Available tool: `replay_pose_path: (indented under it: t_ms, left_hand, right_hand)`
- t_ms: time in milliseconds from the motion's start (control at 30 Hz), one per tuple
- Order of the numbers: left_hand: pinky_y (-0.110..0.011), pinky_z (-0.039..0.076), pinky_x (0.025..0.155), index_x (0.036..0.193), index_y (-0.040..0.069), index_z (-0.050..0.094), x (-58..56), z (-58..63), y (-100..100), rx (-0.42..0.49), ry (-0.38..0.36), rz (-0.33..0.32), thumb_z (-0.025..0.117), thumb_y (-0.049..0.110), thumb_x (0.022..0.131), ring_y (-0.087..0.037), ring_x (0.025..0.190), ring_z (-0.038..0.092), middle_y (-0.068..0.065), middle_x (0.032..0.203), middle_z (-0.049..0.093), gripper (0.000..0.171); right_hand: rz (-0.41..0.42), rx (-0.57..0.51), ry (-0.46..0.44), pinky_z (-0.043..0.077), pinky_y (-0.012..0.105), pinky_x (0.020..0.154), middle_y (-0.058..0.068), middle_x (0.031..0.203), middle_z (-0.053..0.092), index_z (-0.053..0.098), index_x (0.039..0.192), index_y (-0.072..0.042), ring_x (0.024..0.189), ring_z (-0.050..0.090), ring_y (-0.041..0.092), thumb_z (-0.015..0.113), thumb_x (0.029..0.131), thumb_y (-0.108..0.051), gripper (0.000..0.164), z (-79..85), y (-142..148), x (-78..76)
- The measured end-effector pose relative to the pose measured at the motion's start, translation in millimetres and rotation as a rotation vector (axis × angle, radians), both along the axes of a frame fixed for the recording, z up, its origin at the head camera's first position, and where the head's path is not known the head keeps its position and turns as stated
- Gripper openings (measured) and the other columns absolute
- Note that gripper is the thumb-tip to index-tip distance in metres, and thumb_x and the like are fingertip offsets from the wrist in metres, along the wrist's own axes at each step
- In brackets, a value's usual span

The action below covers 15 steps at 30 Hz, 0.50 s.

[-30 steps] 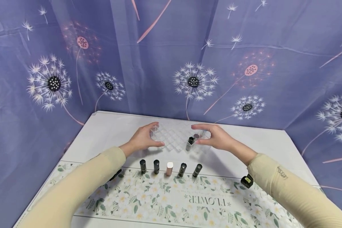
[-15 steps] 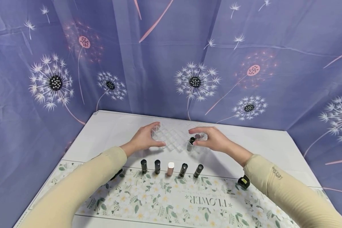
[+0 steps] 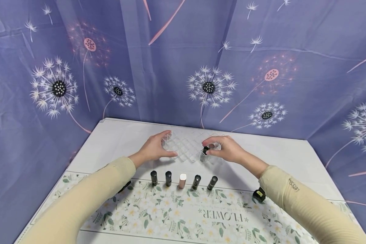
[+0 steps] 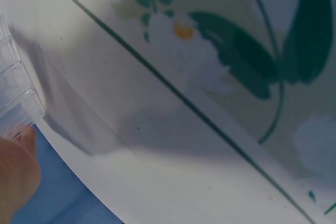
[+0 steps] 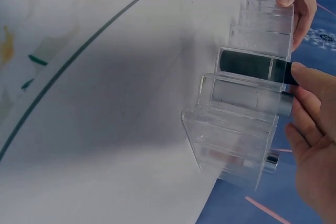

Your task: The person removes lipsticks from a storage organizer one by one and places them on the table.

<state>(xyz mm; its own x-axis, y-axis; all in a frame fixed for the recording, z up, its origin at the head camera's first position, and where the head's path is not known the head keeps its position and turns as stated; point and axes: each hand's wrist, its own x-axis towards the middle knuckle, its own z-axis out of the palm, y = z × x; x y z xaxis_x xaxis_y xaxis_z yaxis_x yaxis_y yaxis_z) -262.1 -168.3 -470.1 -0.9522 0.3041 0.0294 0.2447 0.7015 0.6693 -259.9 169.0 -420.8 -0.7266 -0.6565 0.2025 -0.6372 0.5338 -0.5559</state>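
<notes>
A clear lipstick organizer (image 3: 184, 149) with diamond-shaped slots stands on the white tabletop. My left hand (image 3: 154, 147) grips its left end between thumb and fingers. A black lipstick tube (image 5: 247, 65) stands in a slot toward the organizer's right end. My right hand (image 3: 227, 148) pinches that tube's black top, the thumb on the near side and fingers behind. Beside it in the organizer are a grey-capped tube (image 5: 252, 95) and, further right, a tube with a shiny end (image 5: 271, 161). In the left wrist view, only part of the left hand (image 4: 18, 174) shows.
In front of the organizer stands a row of several tubes, mostly black, with a pink one (image 3: 182, 181) in the middle. They stand along the far border of a flower-printed mat (image 3: 170, 217). A black object (image 3: 259, 195) lies by the right sleeve. Purple curtain (image 3: 170, 67) hangs behind.
My right hand has moved left from the organizer's right end, and its thumb and fingers have closed in on the black lipstick tube. The left hand has stayed at the left end.
</notes>
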Motion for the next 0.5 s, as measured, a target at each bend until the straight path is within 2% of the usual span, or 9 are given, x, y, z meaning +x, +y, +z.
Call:
replay_pose_path:
  t_ms: [233, 367, 500]
  left_hand:
    - [-0.051, 0.051, 0.111, 0.166, 0.016, 0.040, 0.1, 0.6, 0.2, 0.005, -0.005, 0.001, 0.097, 0.050, 0.076, -0.031, 0.120, 0.066, -0.014, 0.156, 0.057, 0.113]
    - [-0.051, 0.052, 0.110, 0.166, 0.016, 0.040, 0.9, 1.4, 0.6, 0.005, -0.005, 0.000, 0.097, 0.050, 0.076, -0.031, 0.118, 0.066, -0.014, 0.155, 0.058, 0.112]
    - [-0.051, 0.053, 0.107, 0.166, 0.016, 0.040, 1.4, 2.0, 0.4, 0.004, -0.003, -0.001, 0.096, 0.050, 0.076, -0.030, 0.114, 0.067, -0.014, 0.154, 0.058, 0.112]
  right_hand:
    - [0.000, -0.002, 0.019, 0.059, 0.050, 0.092, 0.004, 0.117, 0.080, 0.079, 0.121, -0.004, 0.094, 0.072, 0.020, 0.084, 0.093, -0.009, 0.030, -1.9, -1.9, -0.8]
    - [0.004, -0.005, 0.027, 0.058, 0.052, 0.087, 0.003, 0.114, 0.080, 0.079, 0.121, -0.004, 0.090, 0.070, 0.018, 0.083, 0.094, -0.009, 0.028, -0.5, -2.1, 0.2]
    - [-0.003, -0.016, 0.050, 0.059, 0.053, 0.095, 0.006, 0.117, 0.080, 0.078, 0.122, -0.004, 0.102, 0.074, 0.024, 0.082, 0.094, -0.008, 0.028, 6.1, -1.9, 1.8]
